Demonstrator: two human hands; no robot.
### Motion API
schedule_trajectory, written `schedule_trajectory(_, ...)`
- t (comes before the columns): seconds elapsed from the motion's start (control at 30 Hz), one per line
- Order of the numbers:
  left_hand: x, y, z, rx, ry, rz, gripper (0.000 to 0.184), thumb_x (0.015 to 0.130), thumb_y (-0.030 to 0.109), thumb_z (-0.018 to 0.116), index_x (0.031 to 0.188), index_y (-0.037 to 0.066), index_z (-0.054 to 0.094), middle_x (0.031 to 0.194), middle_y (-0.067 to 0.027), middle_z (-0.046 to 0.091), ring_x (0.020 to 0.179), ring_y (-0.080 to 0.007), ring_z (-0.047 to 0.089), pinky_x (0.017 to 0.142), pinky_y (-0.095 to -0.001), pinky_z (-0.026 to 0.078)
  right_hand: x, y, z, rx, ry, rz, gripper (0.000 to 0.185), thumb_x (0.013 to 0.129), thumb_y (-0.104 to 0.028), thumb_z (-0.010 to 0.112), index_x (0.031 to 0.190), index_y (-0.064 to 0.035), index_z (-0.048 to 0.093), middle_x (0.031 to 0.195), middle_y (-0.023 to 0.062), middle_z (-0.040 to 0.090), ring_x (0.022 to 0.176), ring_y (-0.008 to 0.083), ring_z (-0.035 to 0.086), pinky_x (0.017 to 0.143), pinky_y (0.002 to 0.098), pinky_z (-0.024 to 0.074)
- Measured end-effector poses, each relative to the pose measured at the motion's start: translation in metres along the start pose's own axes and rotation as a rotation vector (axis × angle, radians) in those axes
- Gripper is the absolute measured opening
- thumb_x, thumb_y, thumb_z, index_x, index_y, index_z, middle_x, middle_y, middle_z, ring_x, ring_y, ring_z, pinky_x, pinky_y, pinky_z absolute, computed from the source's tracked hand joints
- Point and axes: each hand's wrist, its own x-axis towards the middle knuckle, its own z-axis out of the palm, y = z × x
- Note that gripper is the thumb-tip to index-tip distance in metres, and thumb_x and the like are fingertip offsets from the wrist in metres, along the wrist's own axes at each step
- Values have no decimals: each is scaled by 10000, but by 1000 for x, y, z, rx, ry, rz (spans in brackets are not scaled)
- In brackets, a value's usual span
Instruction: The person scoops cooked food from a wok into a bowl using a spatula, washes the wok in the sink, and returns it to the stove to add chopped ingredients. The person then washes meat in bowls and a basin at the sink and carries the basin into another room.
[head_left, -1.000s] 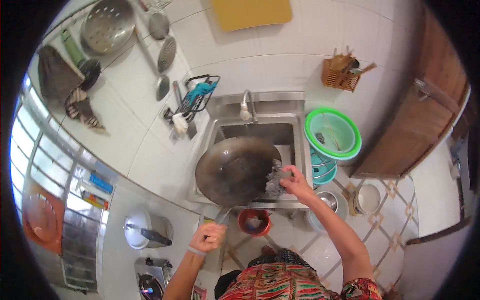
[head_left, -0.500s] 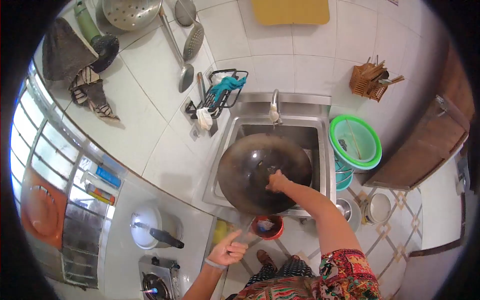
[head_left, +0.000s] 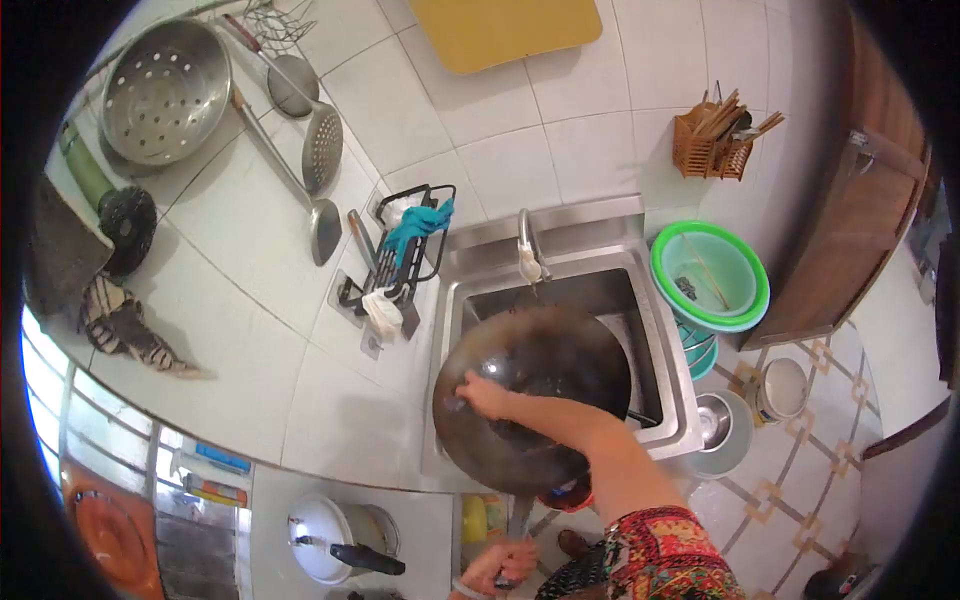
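A large dark wok (head_left: 560,360) rests over the sink, wet and shiny inside, with its handle (head_left: 520,517) pointing toward me. My left hand (head_left: 503,565) is closed around the end of that handle. Inside the wok, my right hand (head_left: 487,397) presses against the left part of the inner wall. Its fingers are closed on something small and greyish that I cannot make out. The faucet (head_left: 530,250) stands behind the wok.
The steel sink (head_left: 672,400) surrounds the wok. A black wall rack (head_left: 405,255) holds a teal cloth. Green-rimmed basins (head_left: 712,280) stand at the right. A pressure cooker (head_left: 325,540) sits on the left counter. Ladles (head_left: 325,232) hang on the wall.
My right hand has moved left across the wok's inside. My left hand now wraps the handle more fully. The camera view has shifted.
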Motion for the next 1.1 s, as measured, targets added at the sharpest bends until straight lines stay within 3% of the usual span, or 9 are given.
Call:
schedule_trajectory(0.03,4,-3,-11,-25,71,9,133,907,116,411,781,75,405,526,66,269,387,-40,280,334,-177,238,17,24,6,-77,126,-15,236,749,-54,497,977,-56,558,1024,197,483,849,372,560,743,396,480)
schedule_trajectory(0.07,27,-8,-77,1,-398,154,336,930,250,415,1011,-63,508,661,-81,539,431,-73,428,341,-190,304,22,32,-10,-191,166,106,211,762,-66,482,960,-51,553,1013,197,482,835,367,564,725,410,486)
schedule_trajectory(0.17,35,-19,-86,513,139,399,478,906,300,474,1210,-65,429,915,-171,605,657,-144,587,446,-201,416,6,70,-64,-422,255,436,185,772,-86,485,943,-43,537,1001,206,471,809,355,575,685,443,498)
schedule_trajectory(0.27,45,-13,-125,286,-376,387,451,899,295,485,1197,-41,450,1043,-200,586,804,-199,619,546,-235,474,-15,92,-84,-359,373,652,164,808,-87,459,950,-34,520,1022,213,458,810,363,574,693,439,499)
schedule_trajectory(0.37,-20,-6,-14,437,-62,216,391,908,241,455,1186,-34,464,1031,-193,593,792,-197,621,546,-250,479,-9,71,-72,-127,370,716,172,808,-51,458,965,-15,518,1040,234,471,869,390,565,705,438,495)
schedule_trajectory(0.67,-9,1,12,-34,-19,-135,207,904,107,403,698,93,391,529,51,307,385,-47,281,323,-192,257,-90,22,6,-57,-691,-290,321,662,-188,628,947,-40,635,953,182,618,932,319,584,759,424,472)
schedule_trajectory(0.73,0,-3,1,-63,-85,-149,210,899,97,402,690,90,381,525,46,312,385,-50,285,320,-194,266,-111,18,-85,-374,-821,98,288,694,-184,612,948,-55,651,960,164,622,915,314,590,770,417,479)
schedule_trajectory(0.9,-1,-1,13,116,-2,-59,197,883,73,407,688,74,380,534,25,337,389,-58,309,309,-192,275,-95,71,-71,-243,9,554,222,689,-89,585,893,-36,656,929,166,635,895,289,618,702,387,515)
schedule_trajectory(1.1,-2,10,19,-1,19,-99,137,881,51,396,747,46,424,529,17,342,385,-56,314,307,-187,290,-111,-17,-48,153,-584,396,241,690,-215,606,798,-6,658,812,170,637,795,284,627,677,405,495)
